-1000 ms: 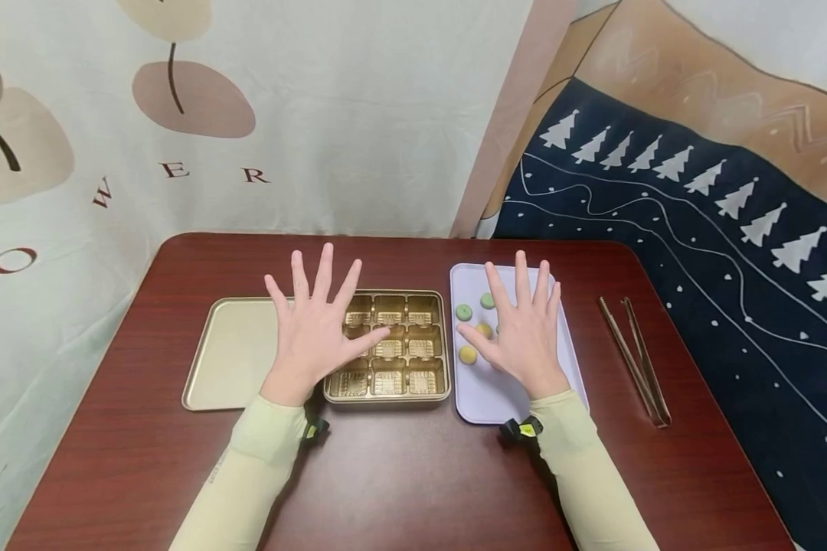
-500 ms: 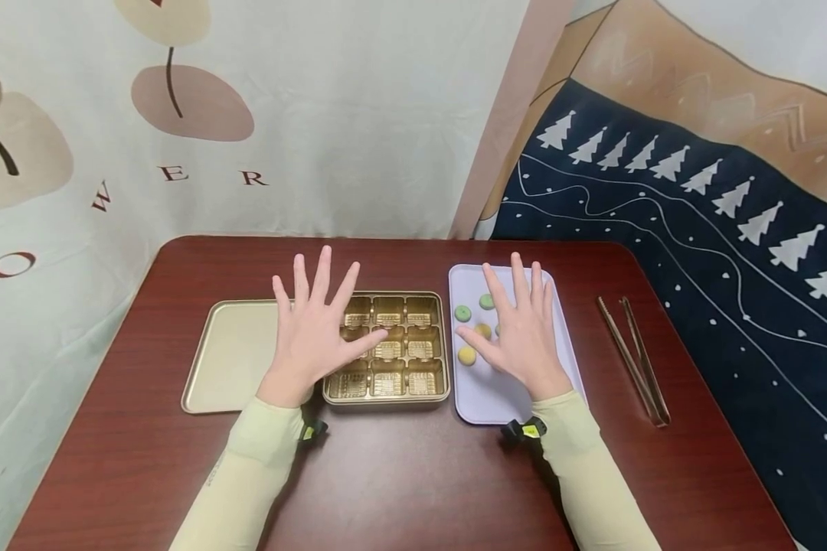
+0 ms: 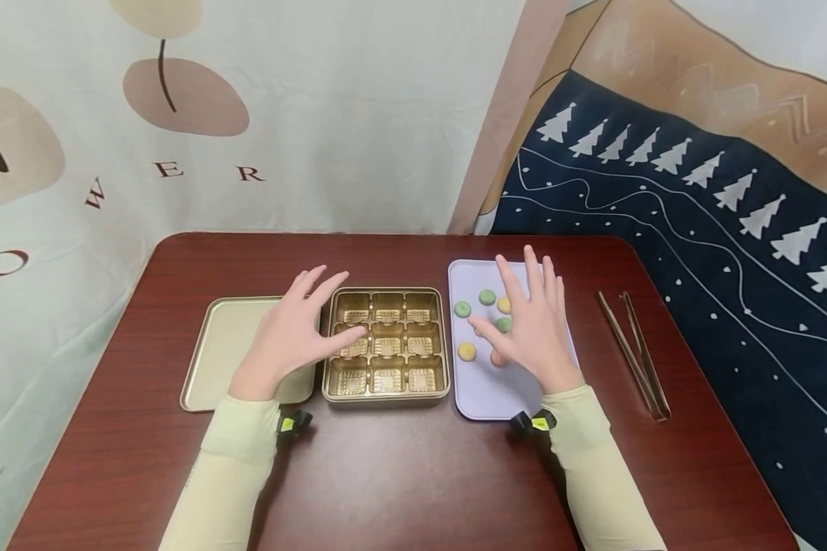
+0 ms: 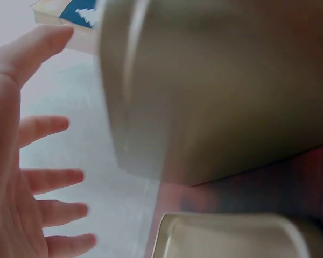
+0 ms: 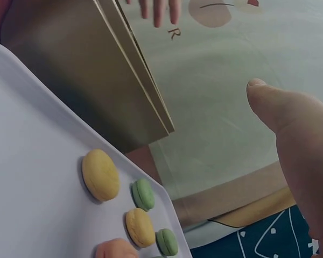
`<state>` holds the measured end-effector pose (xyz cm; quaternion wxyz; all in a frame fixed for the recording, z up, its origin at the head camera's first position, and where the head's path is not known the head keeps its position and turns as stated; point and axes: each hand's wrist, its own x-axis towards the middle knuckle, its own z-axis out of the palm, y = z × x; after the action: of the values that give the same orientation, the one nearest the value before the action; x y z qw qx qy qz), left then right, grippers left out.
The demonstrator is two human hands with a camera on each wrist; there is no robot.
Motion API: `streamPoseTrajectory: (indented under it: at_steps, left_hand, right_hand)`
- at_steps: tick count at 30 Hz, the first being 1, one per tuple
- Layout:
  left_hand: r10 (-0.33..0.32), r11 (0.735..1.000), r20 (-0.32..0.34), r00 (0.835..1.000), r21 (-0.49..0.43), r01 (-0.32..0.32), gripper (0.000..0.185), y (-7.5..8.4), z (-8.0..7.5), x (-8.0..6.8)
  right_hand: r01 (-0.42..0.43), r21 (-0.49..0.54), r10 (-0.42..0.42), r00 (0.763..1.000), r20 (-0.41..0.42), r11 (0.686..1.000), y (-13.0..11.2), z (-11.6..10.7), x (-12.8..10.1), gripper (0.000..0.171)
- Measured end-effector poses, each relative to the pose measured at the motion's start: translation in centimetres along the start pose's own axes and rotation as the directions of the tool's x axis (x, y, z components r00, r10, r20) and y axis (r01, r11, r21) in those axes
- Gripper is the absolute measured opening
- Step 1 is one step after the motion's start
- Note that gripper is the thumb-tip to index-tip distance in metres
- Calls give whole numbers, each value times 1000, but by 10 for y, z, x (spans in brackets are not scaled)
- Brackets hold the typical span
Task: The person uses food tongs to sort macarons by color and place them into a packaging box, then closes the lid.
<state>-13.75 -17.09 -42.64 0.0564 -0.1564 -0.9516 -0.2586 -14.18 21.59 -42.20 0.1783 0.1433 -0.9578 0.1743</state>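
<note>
My left hand (image 3: pixel 284 337) hovers over the gap between a gold lid (image 3: pixel 229 344) and a gold tin (image 3: pixel 387 399), fingers spread and holding nothing. The tin has a gold insert of several square compartments with nothing in them. My right hand (image 3: pixel 539 335) is held above the right side of a lavender tray (image 3: pixel 482 398), fingers spread and grasping nothing. On that tray lie several macarons: a green macaron (image 3: pixel 462 309), a yellow macaron (image 3: pixel 466 351) and an orange-pink macaron (image 5: pixel 116 249) among them. The right hand covers part of the tray.
Metal tongs (image 3: pixel 637 360) lie at the right side of the dark red table (image 3: pixel 400 474). A pale printed curtain (image 3: pixel 358 115) hangs behind the table, and a navy cloth with white trees (image 3: pixel 668 199) is at the right.
Both hands have turned from flat, palm-down poses to more sideways ones with bent fingers. The left has shifted left, the right slightly right, uncovering more macarons.
</note>
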Motion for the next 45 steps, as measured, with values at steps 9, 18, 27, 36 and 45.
streamPoseTrajectory:
  at_steps: [9,18,27,36,45]
  left_hand:
    - [0,983,117,993,-181,21,86,-16,-12,-6]
    - [44,880,269,962,-466,90,88,-30,-8,-9]
    - [84,802,346,934,-580,143,84,-35,-8,-13]
    - [116,755,346,931,-640,144,87,-41,0,-16]
    - [115,701,363,925,-689,183,89,-43,4,-18]
  right_hand:
    - [-69,13,69,998,15,998,12,-13,-2,97]
    - [-156,12,157,984,-91,988,41,-33,-7,95]
    - [-293,-17,292,955,-42,956,70,-44,-31,98]
    - [-398,-88,403,914,53,913,115,-46,-70,100]
    - [-461,-219,499,849,171,860,151,-51,-97,114]
